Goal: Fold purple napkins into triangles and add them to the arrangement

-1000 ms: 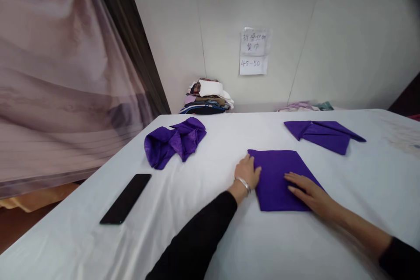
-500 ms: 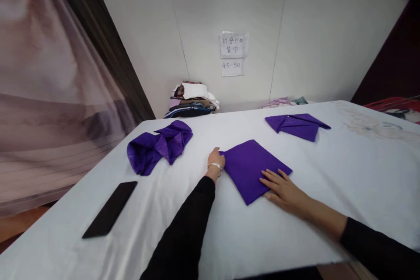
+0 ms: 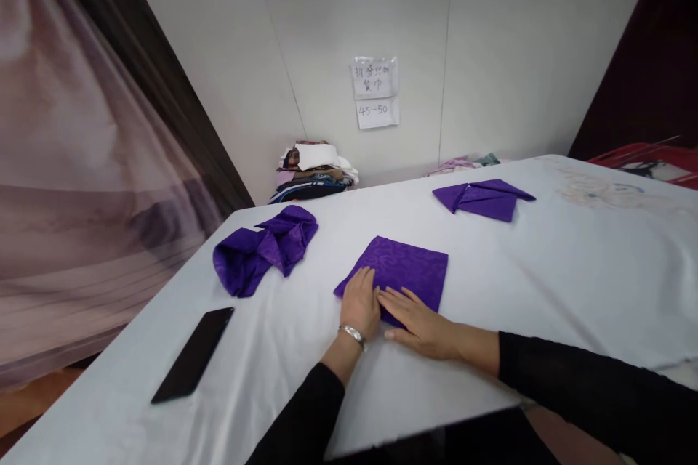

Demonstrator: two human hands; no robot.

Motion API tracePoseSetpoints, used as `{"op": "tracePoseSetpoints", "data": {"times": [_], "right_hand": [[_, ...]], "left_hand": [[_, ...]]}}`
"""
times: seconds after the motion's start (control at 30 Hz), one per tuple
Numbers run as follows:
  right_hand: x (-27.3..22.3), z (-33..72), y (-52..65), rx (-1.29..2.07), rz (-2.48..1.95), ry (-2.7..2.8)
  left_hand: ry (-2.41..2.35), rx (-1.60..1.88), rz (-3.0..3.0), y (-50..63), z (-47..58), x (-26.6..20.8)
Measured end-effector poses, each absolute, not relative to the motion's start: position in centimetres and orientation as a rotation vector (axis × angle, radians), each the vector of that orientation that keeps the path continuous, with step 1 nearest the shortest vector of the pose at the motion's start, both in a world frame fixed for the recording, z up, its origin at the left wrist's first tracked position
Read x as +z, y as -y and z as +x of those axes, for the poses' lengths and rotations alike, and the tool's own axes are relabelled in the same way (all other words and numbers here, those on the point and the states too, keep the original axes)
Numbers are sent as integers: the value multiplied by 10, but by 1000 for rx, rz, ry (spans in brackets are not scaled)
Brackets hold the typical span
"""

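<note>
A folded purple napkin lies flat on the white-covered table in front of me. My left hand, with a silver bracelet at the wrist, rests on its near left edge with the fingers extended. Beside it my right hand lies flat on the near edge, fingers stretched toward the left hand. The fingertips of the two hands almost meet, and they cover part of the napkin's near side.
At the left stands a shaped purple napkin, with a black flat slab nearer me. A flatter folded purple napkin lies at the back right. Behind the white tablecloth are stacked clothes and a wall sign.
The napkin has been turned, so a straight edge now slants near me. My right hand has slid left toward my left hand, which has come nearer and flattened. The view has shifted slightly.
</note>
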State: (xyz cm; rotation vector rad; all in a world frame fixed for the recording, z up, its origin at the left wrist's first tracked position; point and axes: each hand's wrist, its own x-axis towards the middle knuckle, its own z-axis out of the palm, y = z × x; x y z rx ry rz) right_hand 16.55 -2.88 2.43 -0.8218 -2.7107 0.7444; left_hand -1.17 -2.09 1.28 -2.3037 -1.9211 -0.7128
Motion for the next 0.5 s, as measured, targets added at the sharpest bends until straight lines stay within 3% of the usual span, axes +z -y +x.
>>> {"op": "tracePoseSetpoints", "data": {"times": [0.23,0.5], "right_hand": [[11,183,22,636,-977,2755],[10,210,-49,490,-980,2862]], "left_hand": [[2115,-253,-2401,4,4,-1],[2110,-189,-2381,5,2,-2]]}}
